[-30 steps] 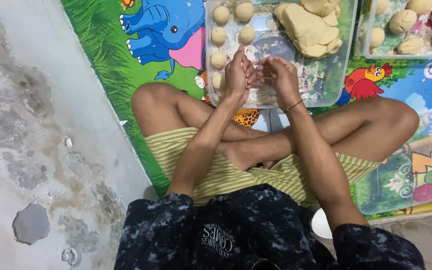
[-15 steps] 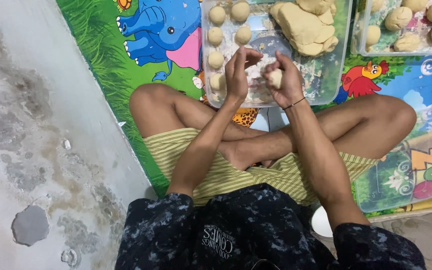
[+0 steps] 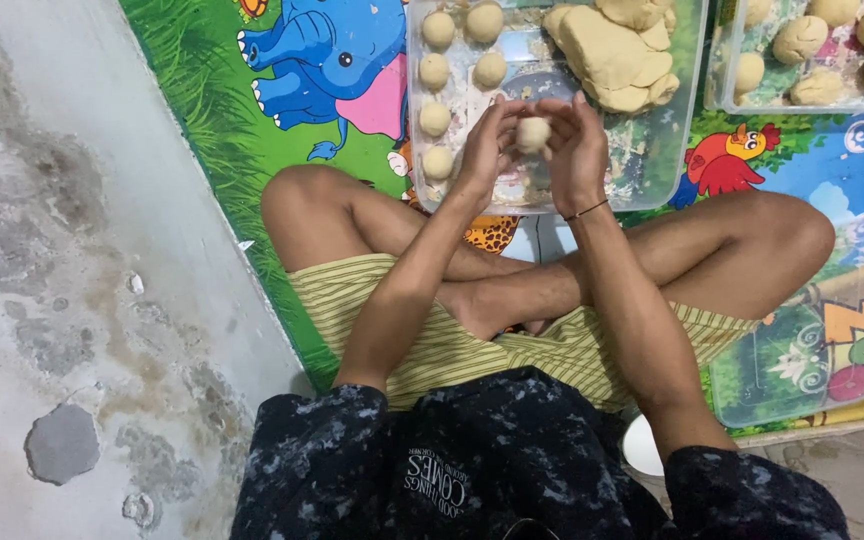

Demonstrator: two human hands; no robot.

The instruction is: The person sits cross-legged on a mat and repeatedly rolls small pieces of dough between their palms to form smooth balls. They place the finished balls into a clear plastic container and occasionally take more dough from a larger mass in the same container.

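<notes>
A small round dough ball (image 3: 533, 133) sits between my two hands above a clear plastic tray (image 3: 674, 150). My left hand (image 3: 487, 150) cups it from the left and my right hand (image 3: 578, 150) cups it from the right, fingers curled around it. In the tray's left part lie several finished dough balls (image 3: 435, 118) in two short rows. A big lump of pale dough (image 3: 612, 50) rests at the tray's far right. I sit cross-legged behind the tray.
A second clear tray (image 3: 727, 90) with several rougher dough balls (image 3: 800, 38) stands at the far right. Everything rests on a colourful cartoon play mat (image 3: 292, 70). Stained bare concrete floor (image 3: 62, 280) lies to the left. A white round object (image 3: 640, 447) is by my right hip.
My hands have turned against each other around the dough, and the piece now shows as a smooth ball between the palms. The camera view has shifted slightly.
</notes>
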